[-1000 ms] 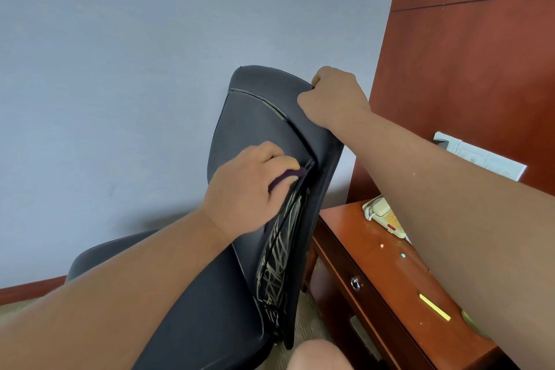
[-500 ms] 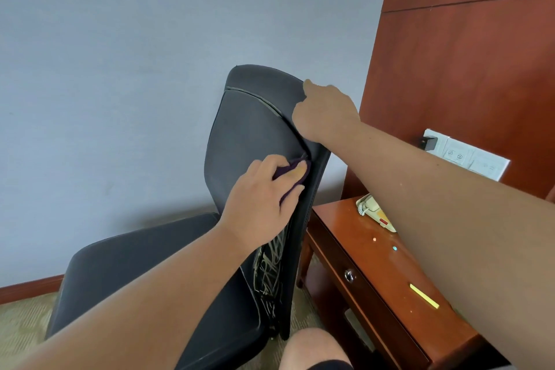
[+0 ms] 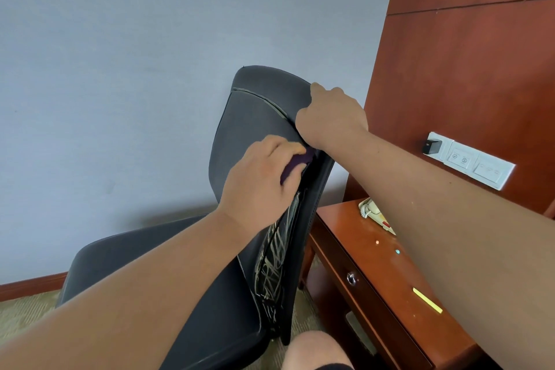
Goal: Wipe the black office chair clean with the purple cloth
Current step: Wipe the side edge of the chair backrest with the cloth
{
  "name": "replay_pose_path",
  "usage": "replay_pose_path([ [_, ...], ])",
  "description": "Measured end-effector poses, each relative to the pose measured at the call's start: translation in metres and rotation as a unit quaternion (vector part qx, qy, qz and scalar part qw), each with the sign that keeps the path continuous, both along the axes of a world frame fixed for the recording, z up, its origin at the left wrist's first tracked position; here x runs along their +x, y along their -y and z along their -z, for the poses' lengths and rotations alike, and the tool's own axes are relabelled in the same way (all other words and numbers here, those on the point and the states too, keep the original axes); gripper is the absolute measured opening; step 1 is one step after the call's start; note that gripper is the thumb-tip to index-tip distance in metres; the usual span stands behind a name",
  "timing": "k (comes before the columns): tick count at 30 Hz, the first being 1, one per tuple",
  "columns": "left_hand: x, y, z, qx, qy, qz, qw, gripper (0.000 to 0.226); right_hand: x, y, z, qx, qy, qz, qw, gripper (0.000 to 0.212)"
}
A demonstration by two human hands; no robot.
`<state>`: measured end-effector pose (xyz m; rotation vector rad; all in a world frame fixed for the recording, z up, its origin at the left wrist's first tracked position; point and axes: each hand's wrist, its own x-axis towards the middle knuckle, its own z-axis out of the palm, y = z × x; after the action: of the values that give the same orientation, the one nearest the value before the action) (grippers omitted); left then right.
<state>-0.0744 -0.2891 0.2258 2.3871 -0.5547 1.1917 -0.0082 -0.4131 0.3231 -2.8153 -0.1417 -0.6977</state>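
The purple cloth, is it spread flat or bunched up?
Bunched up. Only a small wad of the cloth shows, under the fingers of the left hand, pressed against the chair back.

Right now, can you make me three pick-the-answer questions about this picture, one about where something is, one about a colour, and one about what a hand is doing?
1. Where is the telephone?
A. On the wooden desk
B. On the chair seat
C. On the carpet

2. What colour is the cloth?
A. Yellow
B. Purple
C. White

3. What is the right hand doing?
A. Hanging free in the air
B. Lifting the telephone
C. Gripping the top edge of the chair back

Answers: 1 A, it lies on the desk beside the chair. 2 B, purple shows under the left hand. 3 C, its fingers curl over the backrest edge.
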Motion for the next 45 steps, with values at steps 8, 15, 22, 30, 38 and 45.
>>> replay_pose_path([
  [8, 0.0, -0.006, 0.031, 0.156, 0.024, -0.031, 0.987, 0.021, -0.001, 0.003, 0.0, 0.001, -0.004, -0.006, 1.0, 0.051],
  [15, -0.009, -0.008, 0.012, 0.135, 0.019, -0.031, 0.99, 0.019, -0.002, 0.002, -0.001, 0.0, 0.002, -0.01, 1.0, 0.051],
  [22, -0.003, 0.014, 0.005, 0.068, 0.02, -0.026, 0.997, 0.021, -0.002, 0.002, 0.0, -0.001, 0.012, -0.008, 1.0, 0.042],
  [30, -0.007, -0.007, 0.031, 0.146, -0.003, -0.027, 0.989, 0.024, -0.001, 0.001, 0.0, -0.001, 0.011, -0.008, 1.0, 0.042],
  [38, -0.009, 0.006, -0.006, 0.033, 0.024, -0.026, 0.999, 0.021, 0.0, 0.001, 0.001, 0.003, 0.015, -0.008, 1.0, 0.038],
  [45, -0.005, 0.02, 0.01, 0.063, 0.024, 0.008, 0.998, 0.024, 0.0, 0.006, 0.001, 0.007, 0.008, -0.009, 1.0, 0.039],
])
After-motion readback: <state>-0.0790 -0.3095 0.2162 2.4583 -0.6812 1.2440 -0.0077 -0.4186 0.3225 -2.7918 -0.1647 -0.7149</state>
